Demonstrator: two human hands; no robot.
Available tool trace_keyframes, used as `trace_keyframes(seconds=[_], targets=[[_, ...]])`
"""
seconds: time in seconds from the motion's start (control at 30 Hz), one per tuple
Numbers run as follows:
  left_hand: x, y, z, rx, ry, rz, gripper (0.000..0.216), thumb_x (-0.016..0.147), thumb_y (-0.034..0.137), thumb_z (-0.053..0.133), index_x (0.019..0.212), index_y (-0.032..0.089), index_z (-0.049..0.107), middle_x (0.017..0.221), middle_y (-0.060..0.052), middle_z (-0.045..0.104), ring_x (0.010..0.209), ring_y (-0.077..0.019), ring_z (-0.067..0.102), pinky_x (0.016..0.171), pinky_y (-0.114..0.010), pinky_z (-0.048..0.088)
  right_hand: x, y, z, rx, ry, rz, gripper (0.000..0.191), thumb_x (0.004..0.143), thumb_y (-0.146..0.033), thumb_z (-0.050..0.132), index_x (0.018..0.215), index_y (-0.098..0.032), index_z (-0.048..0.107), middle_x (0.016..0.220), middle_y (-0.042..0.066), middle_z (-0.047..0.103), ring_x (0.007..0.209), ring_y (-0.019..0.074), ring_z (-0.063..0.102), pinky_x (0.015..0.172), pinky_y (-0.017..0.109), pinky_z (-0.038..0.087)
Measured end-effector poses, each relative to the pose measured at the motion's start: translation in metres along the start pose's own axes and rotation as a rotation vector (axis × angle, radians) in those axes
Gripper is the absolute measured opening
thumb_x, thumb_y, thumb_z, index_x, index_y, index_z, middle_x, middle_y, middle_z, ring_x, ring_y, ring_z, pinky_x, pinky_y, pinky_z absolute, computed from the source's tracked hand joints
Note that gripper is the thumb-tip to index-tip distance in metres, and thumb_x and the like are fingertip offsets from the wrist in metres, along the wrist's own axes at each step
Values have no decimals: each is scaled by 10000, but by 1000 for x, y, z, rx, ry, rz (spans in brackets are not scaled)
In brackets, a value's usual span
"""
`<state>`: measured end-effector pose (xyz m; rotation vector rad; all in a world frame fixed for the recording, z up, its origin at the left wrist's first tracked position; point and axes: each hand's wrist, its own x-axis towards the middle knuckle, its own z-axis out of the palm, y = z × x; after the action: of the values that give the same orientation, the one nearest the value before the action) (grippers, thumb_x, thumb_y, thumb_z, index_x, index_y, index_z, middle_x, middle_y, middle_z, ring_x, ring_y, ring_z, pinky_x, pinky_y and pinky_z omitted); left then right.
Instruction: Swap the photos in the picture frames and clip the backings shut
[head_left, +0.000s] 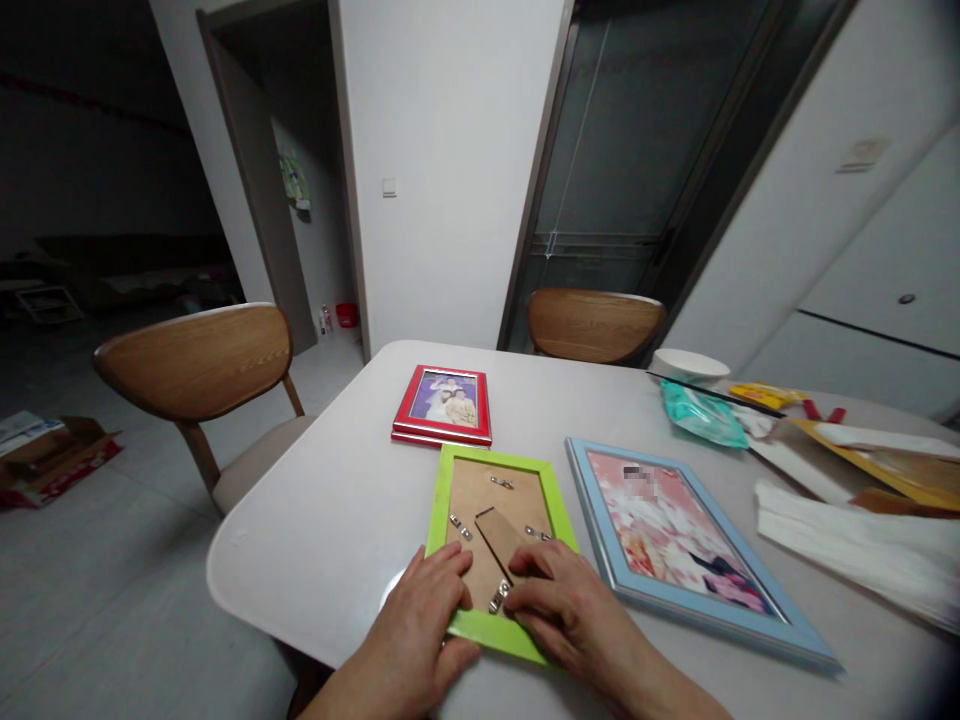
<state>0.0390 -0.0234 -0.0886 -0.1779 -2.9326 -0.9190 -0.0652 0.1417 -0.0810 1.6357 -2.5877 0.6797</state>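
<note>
A green picture frame point(556, 500) lies face down on the table before me, its brown backing board point(480, 480) showing. Small metal clips point(461, 527) sit around the board, and a narrow stand flap point(501, 535) lies in its middle. My left hand point(427, 610) grips the frame's near left corner, fingers over the backing and thumb along the near edge. The fingertips of my right hand point(559, 600) are closed at the near metal clip point(498, 597), beside the lower end of the flap. Its lower fingers rest on the green border.
A red picture frame point(486, 405) stands flat beyond the green one. To the right lies a light blue picture frame point(600, 530), photo up. Farther right are a teal packet point(705, 415), a white bowl point(690, 365), and paper wrapping point(855, 540). Wooden chairs point(199, 365) flank the table.
</note>
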Motion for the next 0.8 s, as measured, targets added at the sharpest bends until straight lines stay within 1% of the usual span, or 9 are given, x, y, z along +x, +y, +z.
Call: trace_keyframes(seconds=[0.2,0.43,0.57,0.63,0.7,0.8], targets=[[2,2,-2,-28,-21,-32,235,655,150,537,885,188,505,1271,-78,405,1207,-206,281,1001,-446,178,8,0,7,-18,6,8,180,715,-182,499,715,-280,649,798,23,544,770,157,466,669,312,352],[2,0,-3,-65,-29,-21,249,659,183,554,904,183,507,1271,-83,405,1213,-209,268,1002,-440,179,-1,-5,-1,47,-41,-57,271,706,-89,416,788,-253,615,872,37,516,851,168,458,727,336,368],[3,-9,4,-62,0,14,277,618,171,595,885,176,520,1236,-96,443,1192,-231,308,993,-443,203,-1,-5,-3,68,-40,-70,239,725,-136,427,827,-253,609,891,44,528,854,168,472,729,330,387],[4,-13,8,-65,32,30,297,571,153,630,849,185,530,1193,-85,487,1167,-242,346,982,-441,228,5,-5,-3,96,-23,-20,228,753,-181,416,866,-244,604,879,49,541,832,164,489,724,321,396],[5,-15,12,-77,77,38,318,527,130,657,816,191,538,1148,-73,523,1138,-243,384,976,-423,246,16,-6,-1,117,23,70,236,782,-216,395,883,-229,607,867,51,554,820,160,499,728,307,396],[4,-17,15,-97,124,54,334,476,101,690,764,186,545,1112,-69,547,1097,-236,426,971,-381,264,38,-9,6,93,76,164,235,785,-220,400,813,-215,633,820,46,571,809,159,500,722,284,381]])
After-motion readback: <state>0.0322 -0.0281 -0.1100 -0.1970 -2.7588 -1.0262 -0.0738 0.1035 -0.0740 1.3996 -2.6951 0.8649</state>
